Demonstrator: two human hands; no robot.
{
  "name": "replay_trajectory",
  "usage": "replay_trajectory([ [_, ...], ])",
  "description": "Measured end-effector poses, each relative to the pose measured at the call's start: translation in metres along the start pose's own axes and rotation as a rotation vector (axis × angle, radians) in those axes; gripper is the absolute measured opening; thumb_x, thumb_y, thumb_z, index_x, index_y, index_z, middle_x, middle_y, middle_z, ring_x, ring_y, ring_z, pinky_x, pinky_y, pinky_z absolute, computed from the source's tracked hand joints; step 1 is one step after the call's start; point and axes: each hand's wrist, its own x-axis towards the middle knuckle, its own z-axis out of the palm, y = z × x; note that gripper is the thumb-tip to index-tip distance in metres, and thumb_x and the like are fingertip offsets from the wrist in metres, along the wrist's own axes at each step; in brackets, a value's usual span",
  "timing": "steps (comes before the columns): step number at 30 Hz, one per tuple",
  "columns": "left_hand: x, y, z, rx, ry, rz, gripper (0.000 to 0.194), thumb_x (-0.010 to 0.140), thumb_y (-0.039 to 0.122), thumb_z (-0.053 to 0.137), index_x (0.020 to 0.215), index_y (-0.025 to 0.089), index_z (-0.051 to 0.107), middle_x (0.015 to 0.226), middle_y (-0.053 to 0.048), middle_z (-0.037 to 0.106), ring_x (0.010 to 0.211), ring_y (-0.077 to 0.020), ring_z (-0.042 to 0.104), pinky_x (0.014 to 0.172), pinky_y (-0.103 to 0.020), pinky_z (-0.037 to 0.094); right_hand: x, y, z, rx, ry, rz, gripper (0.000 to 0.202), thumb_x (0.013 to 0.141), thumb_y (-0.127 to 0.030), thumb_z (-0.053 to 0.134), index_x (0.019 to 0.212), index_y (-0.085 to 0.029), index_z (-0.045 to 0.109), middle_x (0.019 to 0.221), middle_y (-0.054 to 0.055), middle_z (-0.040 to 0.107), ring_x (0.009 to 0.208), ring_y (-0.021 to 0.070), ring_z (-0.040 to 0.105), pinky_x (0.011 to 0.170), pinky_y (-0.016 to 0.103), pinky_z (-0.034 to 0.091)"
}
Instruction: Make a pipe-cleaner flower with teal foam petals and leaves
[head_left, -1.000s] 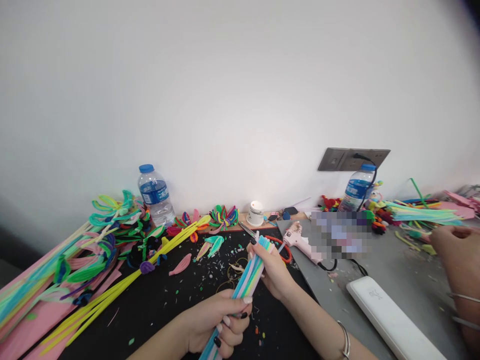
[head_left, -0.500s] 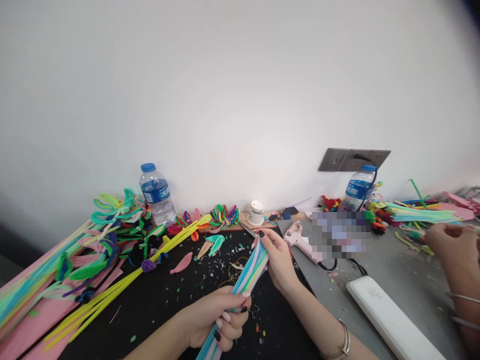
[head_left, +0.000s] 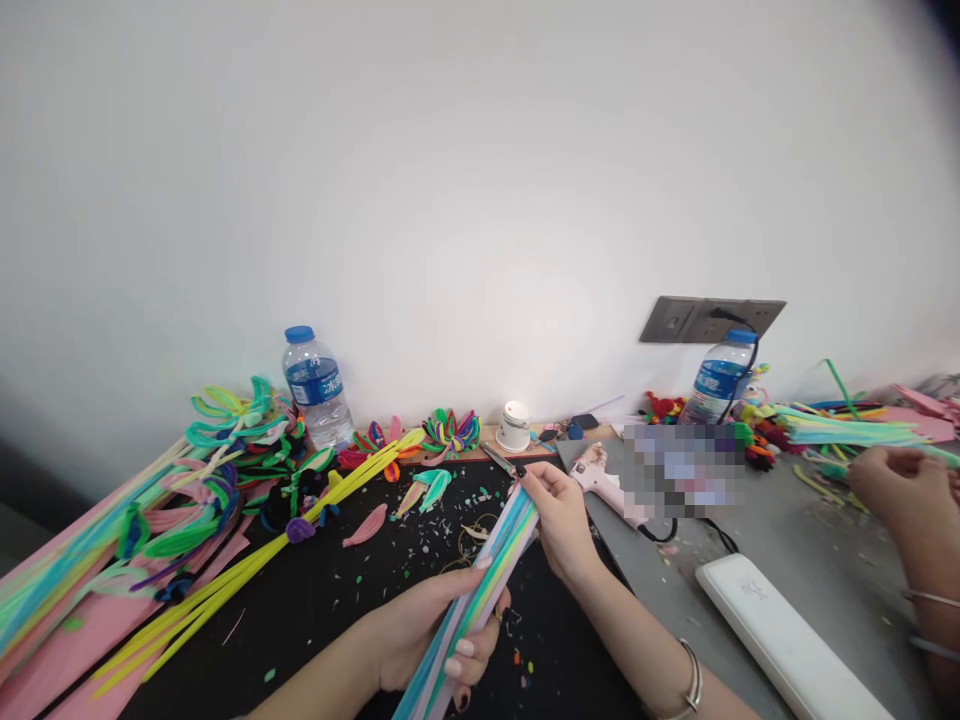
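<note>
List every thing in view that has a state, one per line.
Bundle of long pastel fuzzy stems: gathered, slanted
Left hand: gripping the bundle's lower part
Right hand: pinching its upper end
Clear plastic blue-capped bottle at left: capped, upright
Clear plastic blue-capped bottle at right: capped
Pink glue gun: lying down
Black electrical plug: plugged into the grey wall socket
Bunch of long yellow fuzzy stems: lying down

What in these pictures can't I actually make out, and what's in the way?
All in the head view:
- Bundle of pastel stems: lower end cut off by the bottom edge; upper tips covered by the right hand.
- Scissors: handles hidden behind that hand.
- Item beside the pink glue gun: blurred into blocks.
- White case: near end cut off by the bottom edge.
</note>
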Motion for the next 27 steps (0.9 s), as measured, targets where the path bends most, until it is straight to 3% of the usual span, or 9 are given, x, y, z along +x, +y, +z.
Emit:
replay_trajectory([
  [5,0.003,0.000,0.001,0.055,0.016,0.044,0.040,0.084,0.053,0.033,0.093,0.018,0.052,0.052,0.001,0.049,0.043,-0.0119,0.045,0.040,-0.018,0.032,0.000,0.002,0.000,0.009,-0.016,0.018,0.020,0.073,-0.035,0.065,0.071,-0.016,0.056,0.056,-0.003,0.055,0.047,0.0084,0.044,0.044,0.019,0.031],
  [11,-0.004,0.004,0.005,0.018,0.025,-0.003,0.022,0.086,0.041,0.043,0.087,0.020,0.050,0.049,0.007,0.035,0.035,-0.0048,0.018,0.035,-0.015,0.021,0.000,0.001,0.000,0.049,-0.031,0.038,0.019,0.071,-0.032,0.067,0.070,-0.015,0.058,0.056,-0.004,0.055,0.047,0.0069,0.043,0.044,0.018,0.031],
  [14,-0.005,0.006,0.008,0.021,0.040,0.005,0.020,0.086,0.039,0.046,0.079,0.020,0.047,0.049,0.009,0.027,0.037,-0.0036,0.009,0.034,-0.013,0.010,-0.001,-0.002,0.002,0.149,-0.038,0.080,0.019,0.070,-0.030,0.068,0.082,-0.017,0.060,0.061,-0.004,0.056,0.049,0.0069,0.046,0.046,0.017,0.033],
  [18,-0.004,0.006,0.010,0.064,0.092,0.102,0.021,0.085,0.040,0.047,0.078,0.021,0.043,0.050,0.010,0.023,0.036,-0.0027,0.006,0.034,-0.013,0.006,-0.007,-0.009,0.007,0.261,-0.201,0.194,0.028,0.073,-0.032,0.066,0.096,-0.018,0.059,0.070,0.000,0.062,0.060,0.0115,0.055,0.055,0.022,0.041],
  [22,-0.001,0.003,0.009,0.112,0.150,0.126,0.025,0.084,0.045,0.047,0.078,0.022,0.041,0.051,0.010,0.024,0.036,-0.0022,0.008,0.034,-0.014,0.006,-0.018,-0.006,0.013,0.227,-0.472,0.328,0.020,0.075,-0.030,0.064,0.086,-0.014,0.061,0.076,0.008,0.066,0.071,0.0181,0.060,0.064,0.028,0.044],
  [25,0.001,0.001,0.008,0.141,0.170,0.105,0.024,0.084,0.046,0.047,0.081,0.022,0.042,0.052,0.010,0.026,0.036,-0.0020,0.010,0.035,-0.014,0.008,-0.024,0.000,0.017,0.223,-0.479,0.348,0.014,0.073,-0.028,0.065,0.073,-0.016,0.058,0.068,0.004,0.065,0.067,0.0173,0.059,0.063,0.027,0.042],
  [27,0.001,0.000,0.008,0.127,0.173,0.099,0.024,0.083,0.045,0.049,0.082,0.021,0.043,0.053,0.010,0.027,0.037,-0.0020,0.012,0.035,-0.014,0.009,-0.025,0.001,0.018,0.204,-0.452,0.330,0.024,0.076,-0.032,0.061,0.062,-0.016,0.052,0.061,0.003,0.062,0.059,0.0144,0.055,0.058,0.025,0.040],
])
